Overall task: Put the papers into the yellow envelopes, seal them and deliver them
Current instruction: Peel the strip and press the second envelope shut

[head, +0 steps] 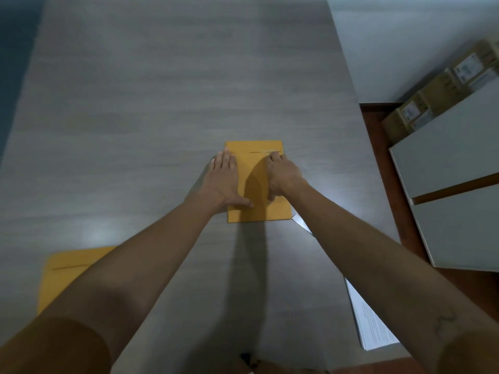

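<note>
From the head view, a yellow envelope (258, 184) is lying flat near the middle of the grey counter (162, 103). The left hand (225, 182) is pressing on its left side, fingers straight and together, thumb out. The right hand (283, 176) is curling its fingertips onto the flap line — holding nothing. A second envelope (62, 276) is lying by the near-left edge, papers (372, 325) at the near-right edge.

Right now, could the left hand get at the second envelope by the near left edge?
Probably yes: the second envelope lies uncovered just under the left forearm, and the left hand only presses flat, holding nothing.
</note>
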A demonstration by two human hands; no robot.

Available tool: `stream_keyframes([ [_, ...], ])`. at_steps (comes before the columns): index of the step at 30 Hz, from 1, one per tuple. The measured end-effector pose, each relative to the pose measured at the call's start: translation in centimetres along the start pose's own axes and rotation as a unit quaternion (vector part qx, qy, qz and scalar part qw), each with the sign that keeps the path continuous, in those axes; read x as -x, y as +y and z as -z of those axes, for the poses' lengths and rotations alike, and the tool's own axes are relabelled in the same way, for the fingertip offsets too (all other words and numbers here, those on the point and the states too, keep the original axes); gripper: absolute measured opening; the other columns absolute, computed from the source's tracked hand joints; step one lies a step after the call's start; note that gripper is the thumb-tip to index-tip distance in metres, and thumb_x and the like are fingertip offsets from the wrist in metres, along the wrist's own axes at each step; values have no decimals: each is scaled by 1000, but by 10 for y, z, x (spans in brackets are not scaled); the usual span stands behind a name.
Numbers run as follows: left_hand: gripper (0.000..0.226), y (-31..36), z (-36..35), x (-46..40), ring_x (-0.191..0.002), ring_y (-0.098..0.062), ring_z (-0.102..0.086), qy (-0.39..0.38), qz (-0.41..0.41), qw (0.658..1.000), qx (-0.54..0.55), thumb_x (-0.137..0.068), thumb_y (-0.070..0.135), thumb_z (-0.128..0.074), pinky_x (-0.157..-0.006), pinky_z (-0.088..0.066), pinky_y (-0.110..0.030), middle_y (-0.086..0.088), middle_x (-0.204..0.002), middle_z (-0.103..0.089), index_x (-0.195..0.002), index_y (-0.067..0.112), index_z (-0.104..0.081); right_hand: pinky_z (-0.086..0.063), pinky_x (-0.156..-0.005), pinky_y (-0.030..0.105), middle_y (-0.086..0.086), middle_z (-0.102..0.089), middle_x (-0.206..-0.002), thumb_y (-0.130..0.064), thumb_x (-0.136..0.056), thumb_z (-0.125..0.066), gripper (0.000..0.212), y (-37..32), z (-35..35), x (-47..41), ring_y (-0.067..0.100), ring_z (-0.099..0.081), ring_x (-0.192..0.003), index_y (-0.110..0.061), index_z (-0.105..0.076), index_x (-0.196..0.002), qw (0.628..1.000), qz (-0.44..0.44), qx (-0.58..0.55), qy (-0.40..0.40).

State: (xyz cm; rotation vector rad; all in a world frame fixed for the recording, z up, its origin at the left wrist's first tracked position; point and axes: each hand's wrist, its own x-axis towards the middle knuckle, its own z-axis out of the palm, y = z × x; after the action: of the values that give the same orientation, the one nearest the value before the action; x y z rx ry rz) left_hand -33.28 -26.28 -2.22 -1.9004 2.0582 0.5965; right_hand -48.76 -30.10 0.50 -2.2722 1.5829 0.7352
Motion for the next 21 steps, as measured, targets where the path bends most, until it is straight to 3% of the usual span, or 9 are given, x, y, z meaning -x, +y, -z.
stream_keyframes([
  [5,132,-22,-14,51,-151,-33,0,15,35,998,45,-70,78,-64,-122,-6,-45,-17,-164,1,-154,0,1,-46,-97,43,12,-38,-137,-21,-84,-67,61,-29,-10,26,31,-38,-126,-8,-38,-137,997,12,-39,62],
  [7,123,-34,-25,78,-151,-32,-2,25,56,996,63,-75,74,-61,-121,-7,-44,-17,-164,-2,-154,0,-2,-45,-94,43,13,-40,-133,-24,-87,-61,53,-50,-15,38,32,-38,-125,-8,-41,-134,995,24,-50,78],
  [16,105,-118,-81,197,-148,-33,-16,78,211,967,117,-82,70,-56,-121,-16,-44,-18,-160,-20,-151,1,-18,-42,-99,43,10,-45,-133,-37,-91,-57,54,-182,-60,82,31,-39,-126,-12,-43,-136,987,132,-39,87],
  [21,98,-172,-110,260,-150,-30,-11,111,298,937,144,-87,65,-55,-121,-18,-41,-14,-161,-17,-153,3,-16,-38,-102,45,12,-43,-140,-35,-91,-54,57,-253,-73,96,33,-38,-130,-12,-38,-140,976,185,-60,94],
])
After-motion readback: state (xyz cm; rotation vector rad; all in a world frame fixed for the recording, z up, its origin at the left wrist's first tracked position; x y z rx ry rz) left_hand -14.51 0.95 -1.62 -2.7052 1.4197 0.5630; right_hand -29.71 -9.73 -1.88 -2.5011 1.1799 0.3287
